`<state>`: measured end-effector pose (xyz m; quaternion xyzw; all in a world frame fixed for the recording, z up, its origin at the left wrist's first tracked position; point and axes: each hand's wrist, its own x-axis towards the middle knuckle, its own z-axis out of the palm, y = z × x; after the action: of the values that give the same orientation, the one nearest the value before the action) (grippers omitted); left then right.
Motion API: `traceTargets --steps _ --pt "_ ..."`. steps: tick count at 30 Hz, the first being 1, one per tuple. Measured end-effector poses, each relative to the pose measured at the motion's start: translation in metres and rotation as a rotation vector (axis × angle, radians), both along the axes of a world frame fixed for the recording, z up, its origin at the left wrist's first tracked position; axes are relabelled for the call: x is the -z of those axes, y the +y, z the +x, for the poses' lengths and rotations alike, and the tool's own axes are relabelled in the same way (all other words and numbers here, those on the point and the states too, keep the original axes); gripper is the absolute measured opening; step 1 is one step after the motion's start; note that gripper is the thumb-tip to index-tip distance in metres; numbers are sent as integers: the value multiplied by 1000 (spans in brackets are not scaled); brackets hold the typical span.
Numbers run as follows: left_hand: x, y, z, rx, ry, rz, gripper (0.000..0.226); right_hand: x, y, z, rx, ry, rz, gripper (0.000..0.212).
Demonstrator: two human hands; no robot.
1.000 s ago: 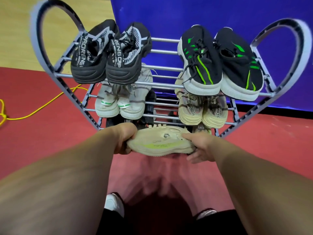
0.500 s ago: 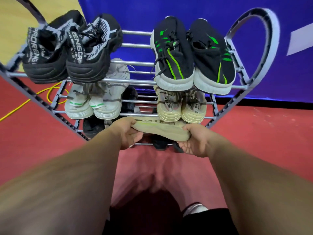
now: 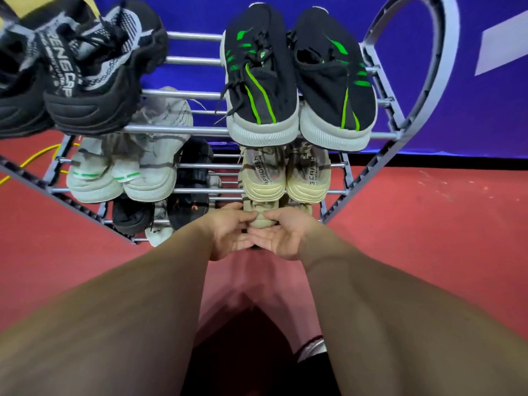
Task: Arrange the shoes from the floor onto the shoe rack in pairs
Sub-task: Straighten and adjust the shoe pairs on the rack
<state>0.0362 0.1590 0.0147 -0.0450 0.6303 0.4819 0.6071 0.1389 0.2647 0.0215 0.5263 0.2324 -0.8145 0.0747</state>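
Observation:
A beige shoe (image 3: 262, 215) sits heel-out on the lowest shelf of the grey heart-shaped shoe rack (image 3: 405, 130), at its right side. My left hand (image 3: 228, 231) and my right hand (image 3: 281, 234) both pinch its heel, fingertips meeting on it. Another beige shoe (image 3: 301, 203) lies just right of it, mostly hidden. Above them rests a beige pair (image 3: 285, 175), and on top a black pair with green stripes (image 3: 297, 78).
A black and white pair (image 3: 74, 72) fills the top left shelf, a white pair (image 3: 128, 164) the middle left, and dark shoes (image 3: 160, 212) the bottom left. A yellow cable (image 3: 37, 160) lies on the red floor at left. A blue wall stands behind.
The beige shoe was held sideways, sole toward me, in front of the rack; it now lies pushed into the bottom shelf, heel out. My hands came together and the view moved closer.

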Motion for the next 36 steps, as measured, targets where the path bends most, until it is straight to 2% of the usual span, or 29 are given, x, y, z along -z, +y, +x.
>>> traceTargets --steps 3,5,6,9,10,13,16,17,20,22,24,28,32,36 --pt "11 2 -2 -35 14 -46 36 4 -3 1 -159 -75 61 29" --pt "21 3 -3 -59 40 -111 46 9 -5 4 -304 -149 160 38" --pt "25 3 -2 -68 60 -143 43 13 -5 6 -384 -193 210 41" --pt "33 6 2 -97 67 -196 29 14 -3 12 -541 -316 297 30" --pt "36 7 3 -106 65 -201 27 14 0 16 -601 -354 319 32" --pt "42 12 7 -107 63 -220 18 11 12 27 -711 -457 399 61" --pt "46 15 7 -102 97 -243 23 20 22 36 -503 -467 381 75" --pt "45 17 8 -111 103 -246 23 24 24 38 -410 -447 366 73" --pt "43 21 13 -176 112 -197 20 33 31 36 -191 -363 388 46" --pt "44 25 17 -218 100 -137 32 33 34 33 -100 -347 415 38" --pt "47 28 21 -249 89 -110 44 36 37 29 -19 -336 414 38" --pt "51 35 24 -299 77 -92 51 52 43 28 74 -350 351 48" --pt "53 37 25 -337 66 -72 56 59 48 28 154 -368 355 36" --pt "57 39 25 -345 71 -63 59 65 49 26 115 -330 430 37"
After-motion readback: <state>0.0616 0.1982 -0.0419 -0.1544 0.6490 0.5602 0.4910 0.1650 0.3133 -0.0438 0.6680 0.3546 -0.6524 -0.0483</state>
